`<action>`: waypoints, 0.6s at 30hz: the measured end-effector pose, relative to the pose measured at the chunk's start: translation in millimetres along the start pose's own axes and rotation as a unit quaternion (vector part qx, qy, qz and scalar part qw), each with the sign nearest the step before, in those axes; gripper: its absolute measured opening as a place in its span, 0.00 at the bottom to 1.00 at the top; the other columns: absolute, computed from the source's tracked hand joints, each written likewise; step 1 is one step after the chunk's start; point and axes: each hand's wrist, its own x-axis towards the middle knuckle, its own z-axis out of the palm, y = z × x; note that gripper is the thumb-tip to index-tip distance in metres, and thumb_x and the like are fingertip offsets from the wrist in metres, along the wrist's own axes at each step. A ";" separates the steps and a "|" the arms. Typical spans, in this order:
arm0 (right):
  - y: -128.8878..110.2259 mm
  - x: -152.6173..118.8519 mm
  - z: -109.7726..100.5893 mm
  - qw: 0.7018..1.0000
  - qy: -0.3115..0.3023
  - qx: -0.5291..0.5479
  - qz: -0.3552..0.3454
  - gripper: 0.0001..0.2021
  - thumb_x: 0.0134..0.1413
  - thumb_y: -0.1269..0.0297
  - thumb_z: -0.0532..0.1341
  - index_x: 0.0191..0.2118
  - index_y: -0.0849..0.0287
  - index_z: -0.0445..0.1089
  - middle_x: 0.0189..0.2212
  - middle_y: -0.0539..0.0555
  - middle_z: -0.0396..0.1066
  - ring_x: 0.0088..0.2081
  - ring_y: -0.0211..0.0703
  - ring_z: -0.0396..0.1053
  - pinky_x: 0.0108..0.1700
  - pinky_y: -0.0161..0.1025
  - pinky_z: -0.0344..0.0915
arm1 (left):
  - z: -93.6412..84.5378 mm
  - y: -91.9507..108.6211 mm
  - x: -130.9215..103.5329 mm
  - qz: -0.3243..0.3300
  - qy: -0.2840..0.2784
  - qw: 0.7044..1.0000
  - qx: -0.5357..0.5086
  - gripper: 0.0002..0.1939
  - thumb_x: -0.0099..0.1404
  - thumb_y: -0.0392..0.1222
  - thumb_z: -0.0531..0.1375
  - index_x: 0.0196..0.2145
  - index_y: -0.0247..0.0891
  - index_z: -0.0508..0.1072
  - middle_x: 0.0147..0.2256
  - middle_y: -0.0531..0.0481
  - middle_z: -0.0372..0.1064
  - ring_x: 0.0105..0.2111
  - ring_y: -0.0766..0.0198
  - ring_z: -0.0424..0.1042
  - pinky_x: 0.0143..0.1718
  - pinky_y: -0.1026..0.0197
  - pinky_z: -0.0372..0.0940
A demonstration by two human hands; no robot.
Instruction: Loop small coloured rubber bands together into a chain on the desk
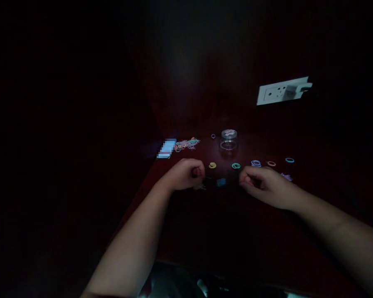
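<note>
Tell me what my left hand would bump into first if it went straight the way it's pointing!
Probably the little yellow rings, just past the curled fingers of your left hand. Its height is hard to judge, so it might pass over them.

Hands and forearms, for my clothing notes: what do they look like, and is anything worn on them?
The left hand and right hand wear no gloves. The left forearm and right forearm show no watch or bracelet. It's too dim to rule out rings.
</note>
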 end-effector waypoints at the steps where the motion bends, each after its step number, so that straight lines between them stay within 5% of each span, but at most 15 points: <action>1: 0.8 0.2 0.4 1.000 0.001 0.000 0.000 0.04 0.56 0.66 0.59 0.31 0.56 0.65 0.22 0.47 0.60 0.24 0.36 0.58 0.26 0.34 0.57 | -6.5 -7.5 -4.2 -0.048 -0.031 0.998 -0.020 0.02 0.55 0.33 0.60 0.29 0.35 0.73 0.26 0.54 0.68 0.26 0.70 0.65 0.27 0.67 0.60; 5: 3.6 0.9 1.6 1.000 0.002 -0.006 -0.001 0.05 0.57 0.64 0.59 0.31 0.56 0.66 0.23 0.47 0.61 0.25 0.37 0.59 0.26 0.34 0.57 | -17.2 -27.9 -15.1 -0.152 -0.083 0.983 -0.056 0.04 0.55 0.35 0.63 0.30 0.34 0.75 0.24 0.54 0.67 0.23 0.71 0.64 0.24 0.69 0.57; 18: 3.4 1.6 0.8 1.000 0.000 -0.002 -0.004 0.06 0.58 0.62 0.60 0.31 0.57 0.67 0.22 0.48 0.62 0.24 0.37 0.60 0.26 0.34 0.57 | -13.9 -25.7 -11.9 -0.120 -0.094 0.988 -0.038 0.05 0.55 0.37 0.63 0.31 0.34 0.76 0.26 0.53 0.69 0.25 0.70 0.65 0.25 0.68 0.58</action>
